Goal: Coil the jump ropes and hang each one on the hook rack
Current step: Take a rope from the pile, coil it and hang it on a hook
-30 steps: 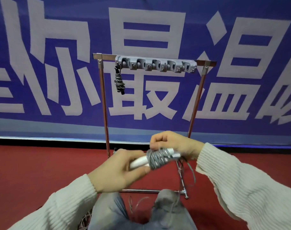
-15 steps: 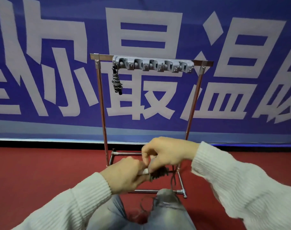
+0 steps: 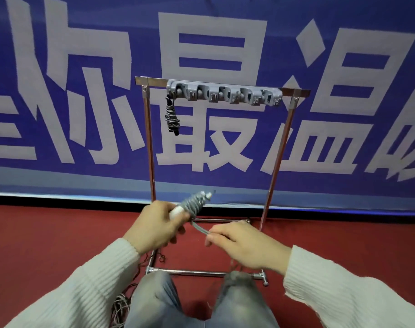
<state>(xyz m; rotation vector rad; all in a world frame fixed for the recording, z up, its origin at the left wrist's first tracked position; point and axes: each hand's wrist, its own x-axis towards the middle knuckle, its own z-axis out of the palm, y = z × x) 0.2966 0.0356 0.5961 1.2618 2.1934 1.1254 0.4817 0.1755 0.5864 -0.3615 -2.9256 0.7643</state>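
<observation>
Coiled rope [image 3: 172, 114] on rack [image 3: 224, 93].

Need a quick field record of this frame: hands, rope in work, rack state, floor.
left hand: grips the white handles of the grey jump rope, coil end tilted up and away
right hand: pinches the loose strand leaving the coil
wrap: cord wound round the handles, tail not yet secured
hook rack: grey, fixed on the stand's top bar
hung rope: dark coiled rope on the leftmost hook; other hooks bare
floor: red; loose ropes by the left knee
stand: metal frame in front of a blue banner
</observation>
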